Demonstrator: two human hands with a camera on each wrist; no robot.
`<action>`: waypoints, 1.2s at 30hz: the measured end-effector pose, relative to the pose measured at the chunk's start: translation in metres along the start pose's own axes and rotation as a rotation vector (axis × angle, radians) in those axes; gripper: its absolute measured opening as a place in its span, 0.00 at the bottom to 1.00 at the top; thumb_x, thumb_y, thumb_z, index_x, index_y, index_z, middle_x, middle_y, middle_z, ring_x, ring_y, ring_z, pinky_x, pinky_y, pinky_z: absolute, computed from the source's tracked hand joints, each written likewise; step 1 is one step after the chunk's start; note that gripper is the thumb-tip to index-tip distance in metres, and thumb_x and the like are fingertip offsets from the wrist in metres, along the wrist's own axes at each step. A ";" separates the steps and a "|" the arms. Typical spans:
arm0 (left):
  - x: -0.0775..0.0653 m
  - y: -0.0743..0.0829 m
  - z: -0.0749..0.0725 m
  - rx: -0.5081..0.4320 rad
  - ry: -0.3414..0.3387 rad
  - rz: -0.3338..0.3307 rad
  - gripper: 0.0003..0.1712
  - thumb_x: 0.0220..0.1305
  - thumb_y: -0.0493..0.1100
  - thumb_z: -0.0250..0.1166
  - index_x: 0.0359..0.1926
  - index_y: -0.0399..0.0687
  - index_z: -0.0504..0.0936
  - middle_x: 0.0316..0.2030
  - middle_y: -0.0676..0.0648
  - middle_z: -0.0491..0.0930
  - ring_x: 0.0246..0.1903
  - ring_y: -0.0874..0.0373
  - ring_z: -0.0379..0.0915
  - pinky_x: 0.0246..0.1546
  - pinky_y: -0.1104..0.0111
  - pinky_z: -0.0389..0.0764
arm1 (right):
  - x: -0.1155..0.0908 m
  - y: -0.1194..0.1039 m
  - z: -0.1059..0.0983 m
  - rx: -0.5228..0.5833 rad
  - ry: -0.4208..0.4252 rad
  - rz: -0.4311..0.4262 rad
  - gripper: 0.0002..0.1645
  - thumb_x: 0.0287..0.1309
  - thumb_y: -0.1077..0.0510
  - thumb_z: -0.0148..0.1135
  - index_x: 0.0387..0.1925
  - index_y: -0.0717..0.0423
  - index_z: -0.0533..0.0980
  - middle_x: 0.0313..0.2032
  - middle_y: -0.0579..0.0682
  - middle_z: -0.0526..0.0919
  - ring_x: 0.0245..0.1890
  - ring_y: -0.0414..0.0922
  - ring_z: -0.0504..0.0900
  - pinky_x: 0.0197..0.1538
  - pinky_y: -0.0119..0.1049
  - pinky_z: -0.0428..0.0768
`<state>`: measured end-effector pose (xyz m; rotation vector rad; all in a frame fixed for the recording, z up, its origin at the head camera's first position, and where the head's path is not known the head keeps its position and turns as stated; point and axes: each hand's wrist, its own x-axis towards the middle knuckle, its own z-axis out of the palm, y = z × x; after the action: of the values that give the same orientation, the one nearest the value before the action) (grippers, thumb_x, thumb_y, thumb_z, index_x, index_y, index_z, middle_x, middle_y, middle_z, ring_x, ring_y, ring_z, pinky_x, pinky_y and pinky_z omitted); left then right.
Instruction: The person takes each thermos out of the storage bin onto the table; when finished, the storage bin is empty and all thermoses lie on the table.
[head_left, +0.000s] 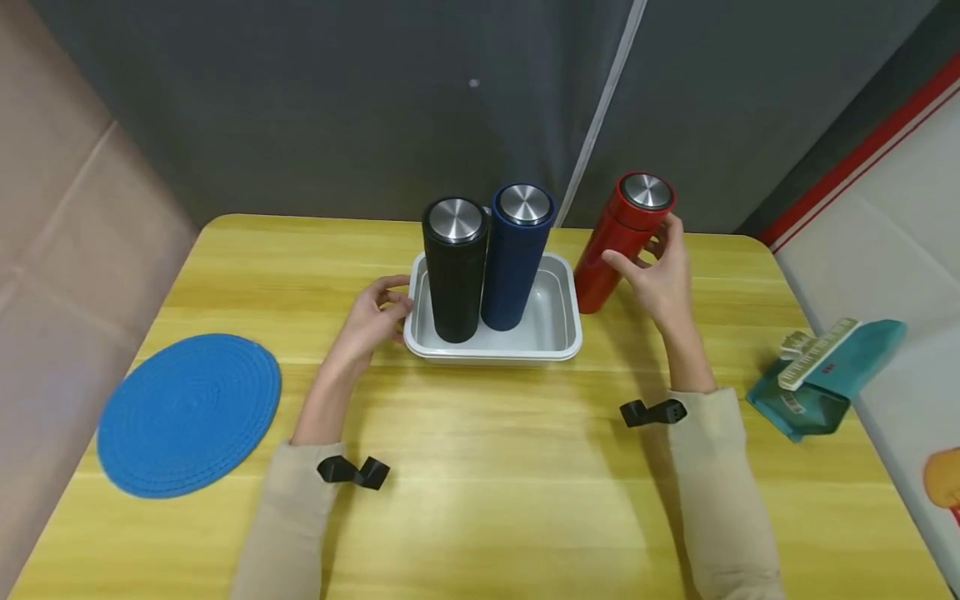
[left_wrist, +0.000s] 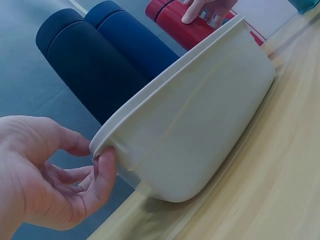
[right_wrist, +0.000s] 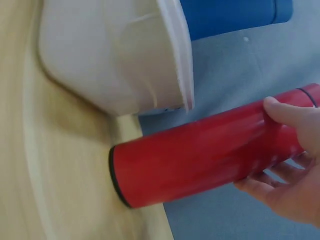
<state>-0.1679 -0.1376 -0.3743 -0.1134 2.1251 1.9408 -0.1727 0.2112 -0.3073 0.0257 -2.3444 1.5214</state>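
A light grey tray point(head_left: 551, 337) sits on the table with a black thermos flask point(head_left: 455, 283) and a blue thermos flask point(head_left: 513, 271) standing upright in it. At the tray's left end, my left hand point(head_left: 371, 317) pinches the rim between thumb and fingers, as the left wrist view shows. My right hand point(head_left: 663, 279) grips a red thermos flask point(left_wrist: 185, 25) around its upper body, just right of the tray. In the right wrist view, the red flask's dark base edge is close to the tabletop; whether it touches I cannot tell.
A round blue woven placemat point(head_left: 191, 417) lies on the left of the wooden table point(head_left: 480, 500). Near the right edge is a teal bag point(head_left: 813, 392) with a cream clip point(head_left: 817, 354). A dark grey panel point(head_left: 337, 108) stands behind the table's back edge.
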 end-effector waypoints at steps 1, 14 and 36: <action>-0.001 0.000 0.001 0.002 0.004 -0.003 0.27 0.67 0.35 0.55 0.66 0.39 0.64 0.43 0.41 0.69 0.28 0.52 0.72 0.25 0.65 0.80 | 0.000 0.001 0.000 -0.007 -0.005 -0.001 0.42 0.52 0.66 0.69 0.66 0.62 0.59 0.57 0.60 0.72 0.49 0.48 0.75 0.52 0.41 0.79; 0.000 0.000 0.005 0.005 -0.014 0.012 0.27 0.70 0.36 0.52 0.68 0.43 0.61 0.45 0.39 0.67 0.28 0.51 0.70 0.23 0.63 0.77 | -0.004 0.012 -0.004 0.041 -0.012 -0.060 0.41 0.53 0.66 0.69 0.67 0.59 0.61 0.58 0.57 0.72 0.51 0.47 0.74 0.48 0.32 0.80; 0.005 -0.001 0.004 -0.007 -0.041 0.009 0.27 0.71 0.37 0.53 0.68 0.45 0.61 0.47 0.39 0.68 0.30 0.51 0.71 0.24 0.64 0.77 | -0.008 0.034 -0.012 0.165 0.118 -0.069 0.44 0.55 0.69 0.67 0.71 0.56 0.60 0.61 0.55 0.71 0.57 0.51 0.74 0.49 0.30 0.79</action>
<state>-0.1723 -0.1332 -0.3771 -0.0649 2.0966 1.9386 -0.1685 0.2352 -0.3354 0.0547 -2.1012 1.6328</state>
